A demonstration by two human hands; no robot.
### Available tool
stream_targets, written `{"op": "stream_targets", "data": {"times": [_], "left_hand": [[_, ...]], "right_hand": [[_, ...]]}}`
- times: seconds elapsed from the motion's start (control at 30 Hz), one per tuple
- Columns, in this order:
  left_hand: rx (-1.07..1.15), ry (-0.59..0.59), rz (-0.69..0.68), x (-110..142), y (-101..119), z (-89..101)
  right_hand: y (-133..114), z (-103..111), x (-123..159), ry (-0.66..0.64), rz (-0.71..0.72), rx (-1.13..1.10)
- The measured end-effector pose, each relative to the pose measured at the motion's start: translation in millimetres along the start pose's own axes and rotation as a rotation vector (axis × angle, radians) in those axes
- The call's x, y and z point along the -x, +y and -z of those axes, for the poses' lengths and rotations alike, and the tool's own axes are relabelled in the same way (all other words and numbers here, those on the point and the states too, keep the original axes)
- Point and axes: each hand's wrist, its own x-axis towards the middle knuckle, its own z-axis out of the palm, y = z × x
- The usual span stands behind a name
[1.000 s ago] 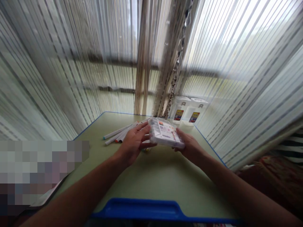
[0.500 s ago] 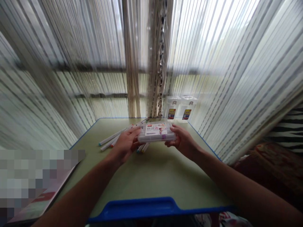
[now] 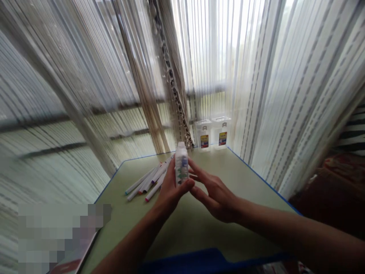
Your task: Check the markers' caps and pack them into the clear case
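A clear plastic case (image 3: 181,167) stands upright and edge-on to me above the table, with coloured marks showing on its narrow side. My left hand (image 3: 171,190) grips its lower left part, thumb across the near edge. At the case's right side is my right hand (image 3: 215,192), its fingers stretched and spread, the tips at or against the case. Left of the case lies a loose group of white marker pens (image 3: 148,180) with coloured ends. Part of this group is hidden behind my left hand.
The pale green table (image 3: 228,236) has a blue rim. Two clear, labelled containers (image 3: 203,137) stand at its far right edge, before striped sheer curtains (image 3: 256,76). A pixelated patch (image 3: 57,236) covers something at the lower left. Dark red furniture (image 3: 322,190) is on the right.
The case has turned from lying flat, label towards me, to upright and edge-on. My right hand has opened its grip and moved left with spread fingers. The view has tilted.
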Motion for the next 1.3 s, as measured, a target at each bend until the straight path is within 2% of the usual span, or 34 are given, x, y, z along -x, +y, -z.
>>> {"op": "stream_targets", "data": {"times": [0.1,0.17,0.23,0.33,0.43,0.57,0.63,0.73,0.9,1.1,1.2,1.3], "left_hand": [[0.302,0.072,0.131,0.9,7.3,7.9],[0.439,0.14,0.218,0.4,14.2,12.5],[0.489,0.222,0.249,-0.9,21.0,15.8],[0.473,0.347,0.261,-4.0,27.4,18.6],[0.451,0.394,0.268,-7.9,27.6,20.1],[0.403,0.371,0.29,-9.9,23.1,18.7],[0.358,0.344,0.312,-8.1,20.6,16.2],[0.265,0.298,0.322,-4.2,15.9,12.7],[0.085,0.241,0.179,-4.7,5.7,16.5],[-0.027,0.149,-0.045,-10.3,-0.6,27.9],[-0.084,0.12,-0.115,-9.5,1.1,27.9],[-0.165,0.13,-0.186,-10.3,3.0,24.8]], "right_hand": [[3.8,5.9,-2.2,-0.036,0.094,0.173],[8.6,11.8,-5.7,0.008,0.124,0.225],[14.7,18.5,-9.5,0.139,0.111,0.26],[26.6,27.1,-14.6,0.356,0.009,0.243],[37.8,29.4,-18.1,0.353,-0.174,-0.011],[37.9,23.5,-19.3,0.187,-0.395,-0.553],[32.7,20.4,-19.1,0.112,-0.43,-0.721],[28.1,19.3,-19.3,0.105,-0.425,-0.77],[42.0,27.7,-20.9,0.167,-0.42,-0.638],[57.3,36.9,-22.4,0.18,-0.273,-0.492],[58.4,35.7,-23.6,0.201,-0.224,-0.454],[60.0,34.1,-24.5,0.275,-0.201,-0.366]]}}
